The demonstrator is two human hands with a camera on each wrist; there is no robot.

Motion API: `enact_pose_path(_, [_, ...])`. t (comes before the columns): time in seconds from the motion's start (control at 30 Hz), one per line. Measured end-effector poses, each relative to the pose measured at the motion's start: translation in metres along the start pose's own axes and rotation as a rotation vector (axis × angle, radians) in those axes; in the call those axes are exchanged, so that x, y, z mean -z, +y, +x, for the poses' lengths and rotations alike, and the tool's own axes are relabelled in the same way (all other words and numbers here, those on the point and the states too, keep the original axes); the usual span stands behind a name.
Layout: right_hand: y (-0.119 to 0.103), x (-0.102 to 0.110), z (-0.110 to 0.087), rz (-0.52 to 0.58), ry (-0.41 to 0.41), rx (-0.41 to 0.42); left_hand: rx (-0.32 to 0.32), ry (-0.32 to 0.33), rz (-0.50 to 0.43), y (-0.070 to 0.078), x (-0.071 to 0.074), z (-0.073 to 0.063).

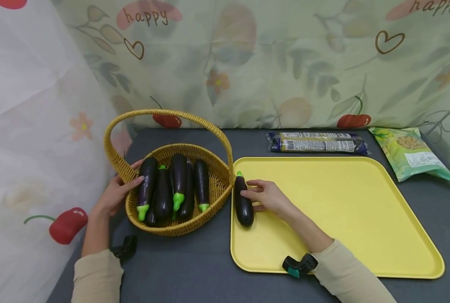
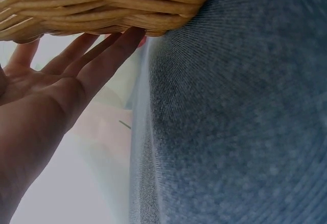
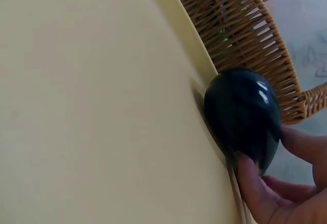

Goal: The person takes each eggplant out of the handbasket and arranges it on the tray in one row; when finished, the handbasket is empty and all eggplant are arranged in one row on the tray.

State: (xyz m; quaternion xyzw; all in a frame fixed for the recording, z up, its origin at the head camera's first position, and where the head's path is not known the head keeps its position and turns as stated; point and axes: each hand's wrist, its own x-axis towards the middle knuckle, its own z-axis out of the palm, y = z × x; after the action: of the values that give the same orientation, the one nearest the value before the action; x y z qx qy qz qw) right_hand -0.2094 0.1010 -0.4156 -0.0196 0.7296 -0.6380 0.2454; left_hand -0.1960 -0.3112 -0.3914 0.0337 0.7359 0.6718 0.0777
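Eggplant (image 1: 244, 210) is between the thumb and fingers of the right hand (image 1: 271, 198), at the left edge of the yellow tray (image 1: 346, 219), just beside the basket (image 1: 220, 179).
I think the pinch should be firm but gentle, since the smooth skin may slip; the right forearm (image 1: 311, 230) slants over the tray, while the left hand (image 1: 114, 195) grips the basket's side and should steady it.

An arched handle (image 1: 173, 112) crosses above the wicker basket (image 1: 177, 231), obstructing entry from overhead; the yellow tray (image 1: 361, 214) leaves passing room rightward.
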Motion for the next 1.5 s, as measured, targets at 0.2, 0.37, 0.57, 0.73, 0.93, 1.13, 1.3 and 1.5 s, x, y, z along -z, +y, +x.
enact_pose_path(0.2, [-0.001,-0.004,0.001,-0.008,0.012,0.017,-0.011,0.0,-0.001,-0.002,0.002,0.0])
enact_pose_path(0.37, [-0.002,-0.005,0.003,-0.005,-0.03,0.028,-0.018,0.006,0.001,-0.005,0.004,0.0])
enact_pose_path(0.57, [-0.003,-0.005,0.005,0.007,-0.024,0.011,-0.022,0.009,-0.008,-0.006,0.005,0.0])
enact_pose_path(0.73, [-0.006,-0.002,0.003,0.03,0.007,-0.017,-0.02,0.004,-0.001,-0.005,0.004,-0.001])
enact_pose_path(0.93, [-0.015,0.012,-0.002,0.09,0.005,-0.024,-0.002,0.013,0.001,-0.005,0.004,0.0])
enact_pose_path(1.13, [-0.028,0.031,-0.011,0.127,-0.085,0.009,0.002,0.01,-0.009,-0.005,0.003,0.001])
enact_pose_path(1.3, [-0.044,0.043,-0.021,0.071,-0.143,0.043,-0.014,-0.01,-0.023,-0.006,0.004,0.001])
enact_pose_path(1.5, [-0.063,0.05,-0.031,-0.029,-0.293,0.056,0.007,-0.013,-0.009,-0.004,0.003,0.001])
